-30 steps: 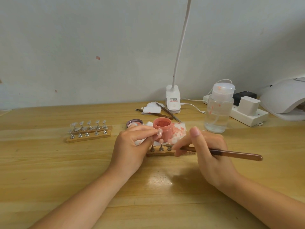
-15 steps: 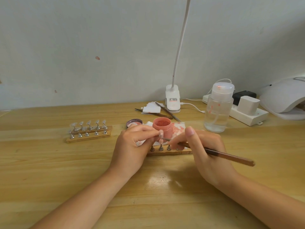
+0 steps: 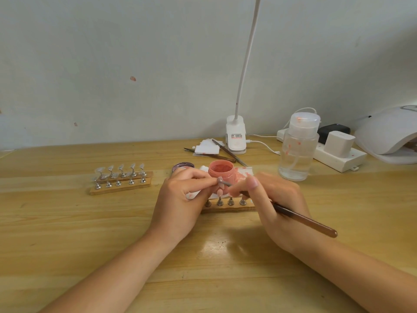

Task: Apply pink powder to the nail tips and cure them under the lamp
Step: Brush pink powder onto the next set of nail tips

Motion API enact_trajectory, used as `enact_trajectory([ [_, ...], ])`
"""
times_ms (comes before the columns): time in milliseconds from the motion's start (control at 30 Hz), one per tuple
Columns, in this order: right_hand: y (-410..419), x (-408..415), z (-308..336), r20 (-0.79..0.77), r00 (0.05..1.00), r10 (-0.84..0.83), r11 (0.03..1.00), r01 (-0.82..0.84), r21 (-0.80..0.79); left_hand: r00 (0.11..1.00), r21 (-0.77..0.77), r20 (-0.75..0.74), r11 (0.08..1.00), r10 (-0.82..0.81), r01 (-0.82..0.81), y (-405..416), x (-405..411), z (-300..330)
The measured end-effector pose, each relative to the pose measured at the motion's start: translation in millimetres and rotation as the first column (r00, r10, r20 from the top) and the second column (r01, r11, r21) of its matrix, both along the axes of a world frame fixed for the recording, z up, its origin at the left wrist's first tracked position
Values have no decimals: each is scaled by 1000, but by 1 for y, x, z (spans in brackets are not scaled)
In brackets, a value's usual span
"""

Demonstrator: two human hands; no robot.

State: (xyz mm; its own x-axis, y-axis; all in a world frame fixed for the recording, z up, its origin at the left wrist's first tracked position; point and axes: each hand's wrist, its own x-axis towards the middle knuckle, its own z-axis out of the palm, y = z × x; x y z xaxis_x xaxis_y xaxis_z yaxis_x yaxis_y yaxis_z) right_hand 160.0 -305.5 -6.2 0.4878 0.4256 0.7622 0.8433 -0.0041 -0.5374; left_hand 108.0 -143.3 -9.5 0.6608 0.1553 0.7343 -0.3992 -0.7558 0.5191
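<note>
So the left hand (image 3: 180, 197) is pinching a little stand with a nail tip (image 3: 220, 192) on it, fingers curled tight round the stem, held just in front of the open pink powder jar (image 3: 220, 170), about mid-bench and a bit toward the back edge. The right hand (image 3: 274, 199) holds the brush (image 3: 302, 219) pencil-style, fingers closed on the shaft near the front.

My take on doing this step well: keep both wrists planted on the bench (image 3: 67, 233) so nothing shakes, work the tip close over the jar or the stained paper under it so loose powder drops there, and use light dabs rather than dragging. I'd load the brush small.

Orientation: the brush's long axis runs diagonally, handle end toward the right near corner, working end pointing up-left at the pinched stand. The nail tip looks like it hangs lengthwise downward, toward the near edge, though it's too small to be sure.

The wooden holder (image 3: 228, 206) with its metal pegs sits right below the hands. The curing lamp (image 3: 388, 134) is at the far right edge, so curing isn't on yet.
</note>
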Motion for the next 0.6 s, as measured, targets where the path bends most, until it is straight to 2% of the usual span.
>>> enact_trajectory([
  [100, -2, 1, -1, 6, 999, 36, 998, -36, 44, 1000, -8, -11, 1000, 3, -3, -2, -1, 1],
  [233, 1, 1, 1, 73, 997, -35, 999, 34, 10, 999, -10, -23, 1000, 27, -27, -2, -1, 1],
  [367, -1, 1, 0, 73, 997, 22, 998, -26, 54, 999, -18, -45, 999, 31, -32, -3, -2, 2],
  [467, 0, 0, 2, 110, 994, -19, 999, 15, 39, 999, -14, -26, 999, 40, -40, -3, -2, 2],
  [600, -1, 2, 0, 57, 998, -5, 1000, 4, 23, 998, -28, -48, 999, 38, -39, -5, -4, 4],
])
